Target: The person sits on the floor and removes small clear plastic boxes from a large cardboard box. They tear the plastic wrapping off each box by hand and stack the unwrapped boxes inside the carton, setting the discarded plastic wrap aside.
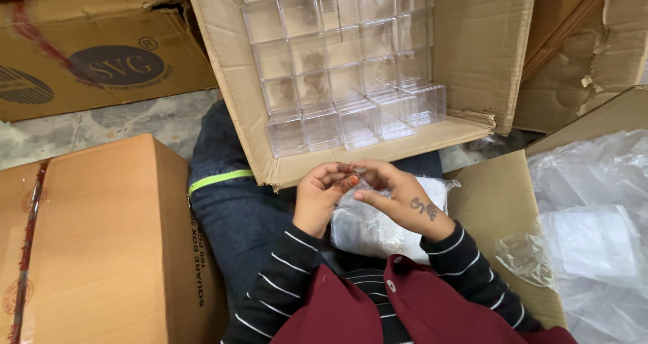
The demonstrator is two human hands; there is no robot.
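— Presently, what do the hands hold?

— Left hand [317, 199] and right hand [398, 195] meet fingertip to fingertip, pinching the neck of a clear plastic bag [368, 226] lying in the lap.

— Surroundings?

— Open carton [466, 54] just beyond the hands (stacked with clear plastic boxes [351, 67]); 1 closed carton [101, 243] at the left.

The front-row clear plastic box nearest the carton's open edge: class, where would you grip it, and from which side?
Probably grip the clear plastic box by its two flat side walls, fingers coming from the carton's open front edge. Neighbours crowd it behind and on one side; its front face is free.
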